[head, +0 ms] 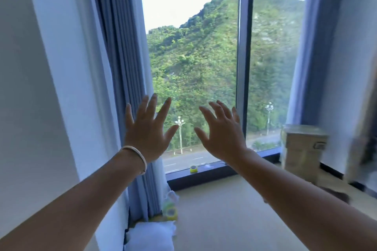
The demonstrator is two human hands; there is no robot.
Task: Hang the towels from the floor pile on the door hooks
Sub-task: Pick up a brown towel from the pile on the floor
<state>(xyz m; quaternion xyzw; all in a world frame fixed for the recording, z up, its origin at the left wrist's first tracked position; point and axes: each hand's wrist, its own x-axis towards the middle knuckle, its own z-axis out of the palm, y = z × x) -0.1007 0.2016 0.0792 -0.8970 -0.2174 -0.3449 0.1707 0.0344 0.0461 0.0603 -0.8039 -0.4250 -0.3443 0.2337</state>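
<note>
1. Both hands were raised in front of the window (pixel 195 67). The left hand (pixel 148 130) and the right hand (pixel 221 134) each had fingers spread apart and straight, so neither grip held anything.
2. A white towel pile (pixel 152 235) lay on the floor (pixel 234 220), below the window and just beside the foot of the blue curtain (pixel 122 67). Neither hand was near it.
3. No door or hooks showed in this view, so hanging had probably not yet begun.
4. A green tape roll (pixel 170 212) sat on the floor between the towel pile and the window, and another small roll (pixel 193 168) rested on the sill. A hurried grab at the pile might drag the near roll along or knock it away.
5. The curtain hem hung close to the pile. Fingers closing low and blind could catch curtain cloth with the towel and tug it.
6. A cardboard box (pixel 302 149) stood right of the window, and the right edge of the view was blurred. Turning fast with a loose towel risked trailing it on the floor.
</note>
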